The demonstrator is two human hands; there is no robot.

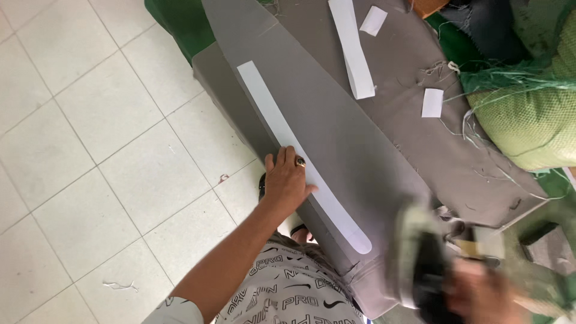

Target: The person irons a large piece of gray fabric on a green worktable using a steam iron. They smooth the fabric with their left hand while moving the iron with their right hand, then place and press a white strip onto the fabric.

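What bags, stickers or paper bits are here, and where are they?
Long white strip: lies along the grey board, curved, under the left hand.
Second white strip: on the grey cloth at top, straight.
Two small white slips: on the cloth, roughly rectangular.
Green woven sack: right edge, bulging, with loose threads.
Right hand: blurred.

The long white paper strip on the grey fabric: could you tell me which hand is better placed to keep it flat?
Probably the left hand: it lies flat on the grey fabric, fingers touching the long white paper strip. The right hand is blurred at the lower right, off the strip, apparently gripping a dark tool.
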